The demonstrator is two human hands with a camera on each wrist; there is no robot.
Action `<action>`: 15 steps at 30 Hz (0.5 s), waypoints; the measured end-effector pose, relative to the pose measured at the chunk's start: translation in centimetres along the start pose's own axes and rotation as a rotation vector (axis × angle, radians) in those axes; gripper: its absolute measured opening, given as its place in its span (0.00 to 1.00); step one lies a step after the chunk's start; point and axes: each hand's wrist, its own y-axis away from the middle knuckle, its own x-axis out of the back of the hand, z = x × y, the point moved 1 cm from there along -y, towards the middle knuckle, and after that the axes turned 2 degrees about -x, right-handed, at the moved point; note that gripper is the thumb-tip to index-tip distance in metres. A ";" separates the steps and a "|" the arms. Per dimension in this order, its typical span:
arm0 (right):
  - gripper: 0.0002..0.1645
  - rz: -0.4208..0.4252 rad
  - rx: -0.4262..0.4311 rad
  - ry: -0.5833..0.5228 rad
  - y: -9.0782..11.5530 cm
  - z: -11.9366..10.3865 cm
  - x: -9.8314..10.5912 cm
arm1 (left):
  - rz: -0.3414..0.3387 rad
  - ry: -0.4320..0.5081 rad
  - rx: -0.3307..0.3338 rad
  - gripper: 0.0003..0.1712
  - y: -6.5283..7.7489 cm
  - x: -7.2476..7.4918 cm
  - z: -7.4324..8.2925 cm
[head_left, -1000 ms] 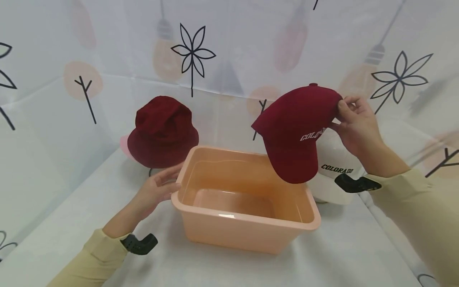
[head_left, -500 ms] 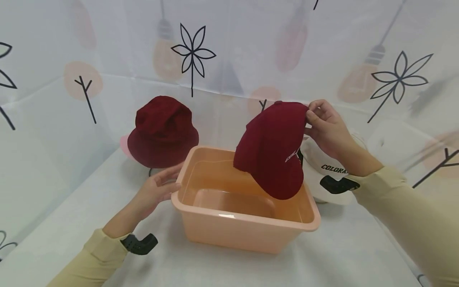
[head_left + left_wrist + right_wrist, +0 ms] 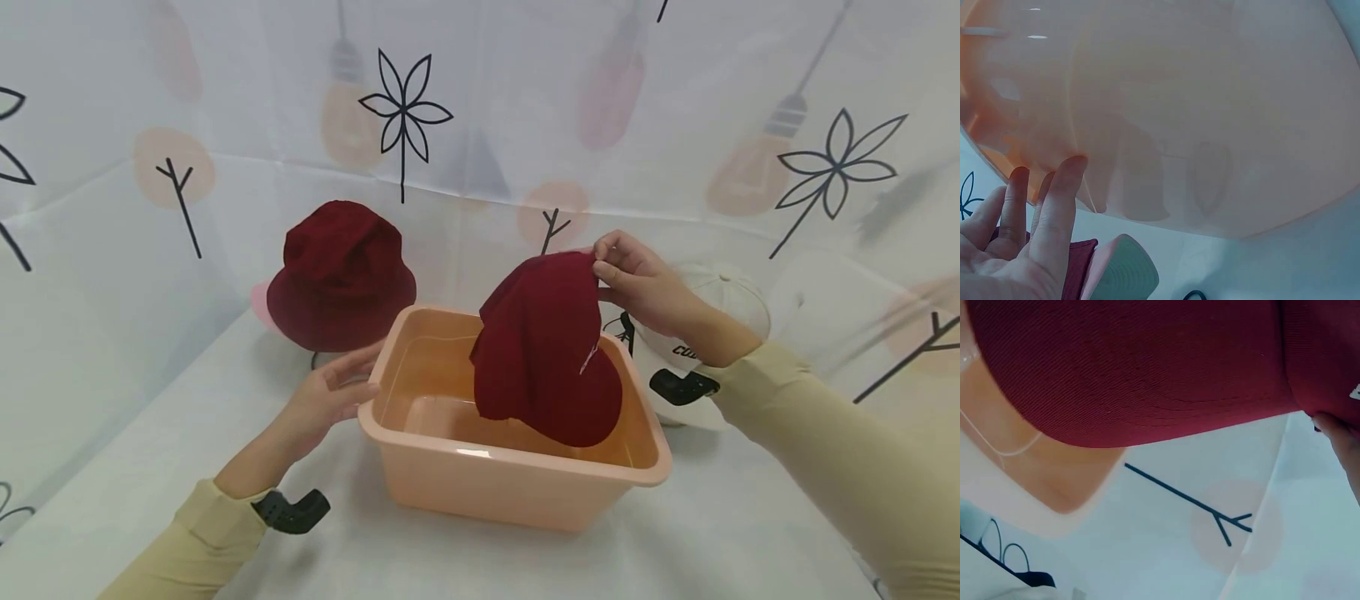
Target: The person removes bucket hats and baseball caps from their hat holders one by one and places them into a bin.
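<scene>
My right hand (image 3: 652, 292) pinches a dark red baseball cap (image 3: 536, 350) by its edge. The cap hangs brim down within the mouth of a peach plastic tub (image 3: 480, 487); its white lettering is mostly turned out of sight. In the right wrist view the brim (image 3: 1135, 381) fills the top, and one finger (image 3: 1341, 444) shows at the cap's edge. At the tub's left end, my left hand (image 3: 330, 398) rests its extended fingertips against the rim. The left wrist view shows those fingers (image 3: 1060, 200) fairly straight on the tub wall (image 3: 1166, 137).
Behind the left hand stands a dark red bucket hat (image 3: 341, 283), with something pink (image 3: 260, 302) peeking out behind it. A white cap with dark lettering (image 3: 727, 292) stands right of the tub, partly covered by my right arm. A patterned cloth (image 3: 480, 100) hangs behind.
My right hand has carried the red cap left and down from above the tub's right side into its mouth. More of the white cap's crown shows. My left hand has stayed at the rim.
</scene>
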 end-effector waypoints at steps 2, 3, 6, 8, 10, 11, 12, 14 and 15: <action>0.06 -0.040 -0.022 0.023 -0.2 0.3 -0.1 | 0.000 -0.002 0.001 0.35 0.0 0.0 0.0; 0.06 -0.061 -0.035 0.036 -0.3 0.5 -0.1 | 0.000 -0.003 0.002 0.35 0.0 0.0 0.0; 0.05 -0.125 -0.073 0.109 -0.7 0.9 -0.3 | 0.000 -0.005 0.001 0.35 0.0 0.0 0.0; 0.05 -0.158 -0.100 0.165 -0.9 1.2 -0.4 | -0.001 -0.006 -0.001 0.35 0.0 0.0 0.0; 0.01 -0.179 -0.127 0.211 -1.1 1.5 -0.7 | -0.001 -0.005 0.000 0.35 0.0 0.0 0.0; 0.02 -0.186 -0.138 0.223 -1.2 1.7 -0.8 | -0.001 -0.006 0.001 0.35 0.0 0.0 0.0; 0.04 -0.191 -0.148 0.232 -1.3 1.8 -0.9 | 0.001 -0.006 0.003 0.35 0.0 0.0 0.1; 0.08 -0.199 -0.166 0.239 -1.4 2.2 -1.0 | 0.003 -0.010 0.006 0.36 0.0 -0.1 0.1; 0.09 -0.205 -0.173 0.241 -1.5 2.4 -1.1 | 0.004 -0.012 0.007 0.36 0.0 -0.1 0.1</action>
